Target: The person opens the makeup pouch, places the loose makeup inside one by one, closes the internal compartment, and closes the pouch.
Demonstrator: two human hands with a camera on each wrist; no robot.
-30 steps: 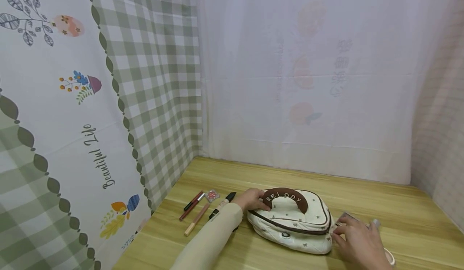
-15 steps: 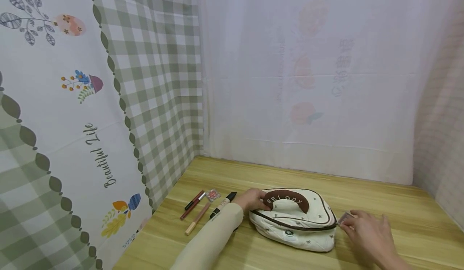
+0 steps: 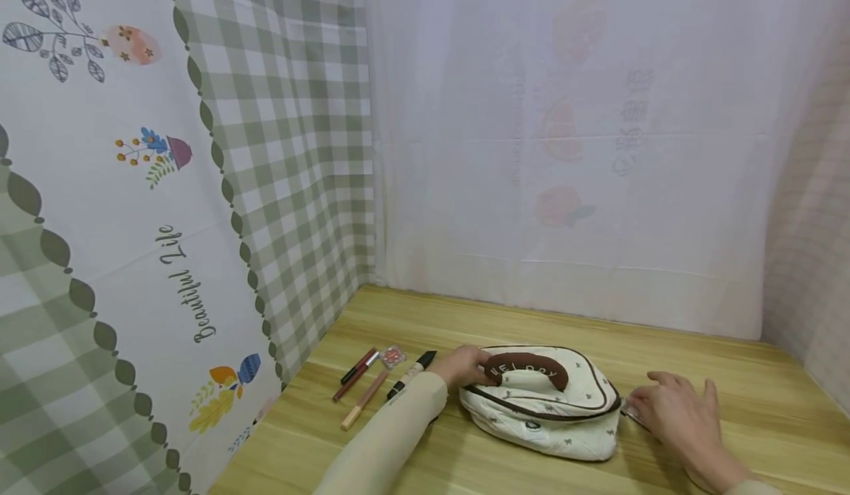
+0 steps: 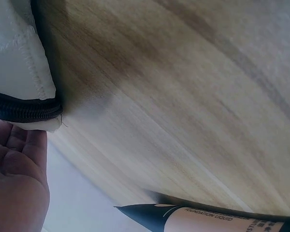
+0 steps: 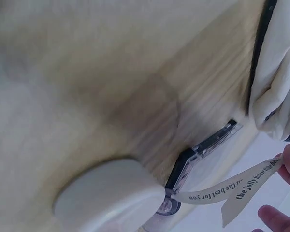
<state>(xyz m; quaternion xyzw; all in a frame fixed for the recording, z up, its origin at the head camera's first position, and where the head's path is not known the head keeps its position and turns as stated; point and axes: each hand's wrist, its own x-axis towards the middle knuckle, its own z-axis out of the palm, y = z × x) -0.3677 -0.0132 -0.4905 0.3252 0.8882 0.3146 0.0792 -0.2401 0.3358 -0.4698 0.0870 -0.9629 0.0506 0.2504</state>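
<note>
Across the near part of the wood-grain worktop [image 3: 505,322], between the person's two hands, sits a cream quilted pouch [image 3: 551,436] with a small bow print. From the lower middle of the head view, the left arm reaches forward in a cream sleeve [image 3: 392,428]. Its left hand [image 3: 460,366] grips the pouch's left end, fingers and thumb bent about the foot of the brown arched handle [image 3: 531,360]. The right hand [image 3: 680,414] comes in from the lower right, wrist low and back upward; it pinches a printed ribbon [image 5: 253,186] just beside the pouch's right end, the other fingers spread apart. Whether the ribbon is fastened to the pouch is not clear.

A dark zip [image 4: 24,108] runs round the pouch below its top panel; the inside is hidden. To the left, a small clear case [image 3: 393,355] shows something red within. Near it lie a dark red slim tube [image 3: 352,382], a pinkish-beige stick [image 3: 365,400] and a black-capped tube [image 3: 410,375] labelled foundation liquid. Under the right hand, the wrist view shows a rounded white object [image 5: 108,195] and a clear, black-edged piece [image 5: 183,162], contents unreadable.
</note>
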